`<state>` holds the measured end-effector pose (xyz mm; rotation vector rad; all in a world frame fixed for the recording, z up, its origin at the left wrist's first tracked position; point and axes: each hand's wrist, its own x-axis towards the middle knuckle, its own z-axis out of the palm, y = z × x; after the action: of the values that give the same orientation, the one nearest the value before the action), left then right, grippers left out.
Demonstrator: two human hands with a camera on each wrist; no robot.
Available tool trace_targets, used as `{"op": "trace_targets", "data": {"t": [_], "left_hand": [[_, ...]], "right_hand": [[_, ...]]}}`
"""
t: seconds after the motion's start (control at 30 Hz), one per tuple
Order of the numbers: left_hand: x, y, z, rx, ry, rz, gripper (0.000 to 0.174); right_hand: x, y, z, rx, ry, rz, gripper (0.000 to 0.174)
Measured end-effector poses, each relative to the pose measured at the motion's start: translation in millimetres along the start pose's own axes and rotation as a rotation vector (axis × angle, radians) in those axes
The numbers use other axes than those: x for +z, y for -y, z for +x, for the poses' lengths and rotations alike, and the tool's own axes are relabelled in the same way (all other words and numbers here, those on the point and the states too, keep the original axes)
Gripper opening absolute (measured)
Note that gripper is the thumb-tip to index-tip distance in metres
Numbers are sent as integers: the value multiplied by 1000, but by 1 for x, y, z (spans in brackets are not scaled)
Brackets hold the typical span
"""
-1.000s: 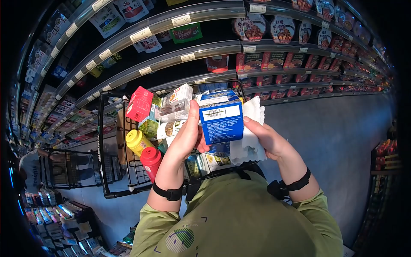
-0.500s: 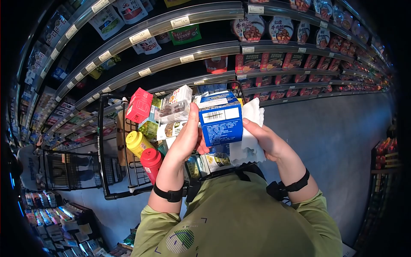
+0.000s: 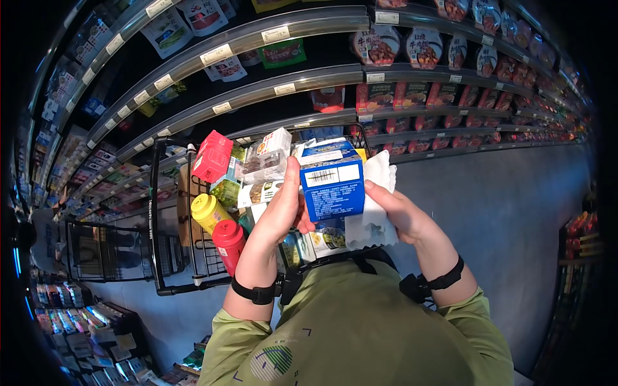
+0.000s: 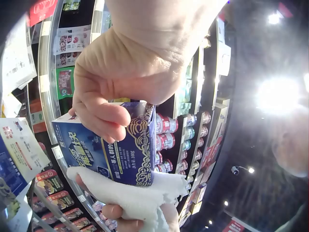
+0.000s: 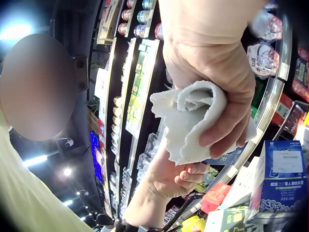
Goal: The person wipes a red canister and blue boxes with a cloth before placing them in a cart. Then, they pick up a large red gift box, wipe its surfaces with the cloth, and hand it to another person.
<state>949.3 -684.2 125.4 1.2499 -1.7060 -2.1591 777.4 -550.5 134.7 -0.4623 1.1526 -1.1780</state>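
A blue carton [image 3: 333, 192] with a barcode and white print stands before my chest, above a loaded cart. My left hand [image 3: 283, 204] holds its left side, thumb up along the edge; in the left wrist view, the fingers [image 4: 108, 118] curl over the carton [image 4: 145, 140]. On the other side my right hand [image 3: 398, 209] has its thumb at the carton's right edge. A white paper towel [image 3: 372, 225] hangs between that hand and the box. The right wrist view shows the right fingers [image 5: 231, 128] curled round the folded towel [image 5: 193, 133].
The black wire cart [image 3: 154, 219] holds a red box [image 3: 212, 156], a yellow-lidded bottle [image 3: 207, 213], a red bottle [image 3: 228, 239] and several packages. Shelves [image 3: 277, 29] of pouches and boxed meals [image 3: 412, 94] curve ahead. Another cart [image 3: 106, 252] stands left; grey floor [image 3: 476, 206] lies right.
Both hands keep the blue carton and the towel in nearly the same place. The head view has shifted slightly, moving the shelves and cart a little in the picture.
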Motion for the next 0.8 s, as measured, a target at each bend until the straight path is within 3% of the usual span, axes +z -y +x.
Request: {"op": "trace_targets", "data": {"t": [0.3,0.33,0.4,0.43,0.5,0.6,0.7,0.8], "left_hand": [[25,2,-7,-27,-45,-48,95],[26,4,-7,-1,24,-157,78],[41,6,-14,60,-34,-165,68],[47,6,-17,121,-87,-177,69],[43,12,-25,127,46,-168,89],[47,25,-38,213,46,-191,104],[55,25,-47,257,-6,-97,106],[43,27,-73,263,-91,-91,107]], "right_hand": [[-22,1,-12,64,36,-27,55],[-29,1,-12,77,37,-26,53],[-45,3,-15,61,43,11,51],[-54,4,-15,48,44,46,49],[-66,4,-12,95,68,42,50],[-56,-1,-13,34,187,83,49],[-59,-13,-8,-80,174,-120,52],[-33,-20,-3,-19,204,-190,48]]}}
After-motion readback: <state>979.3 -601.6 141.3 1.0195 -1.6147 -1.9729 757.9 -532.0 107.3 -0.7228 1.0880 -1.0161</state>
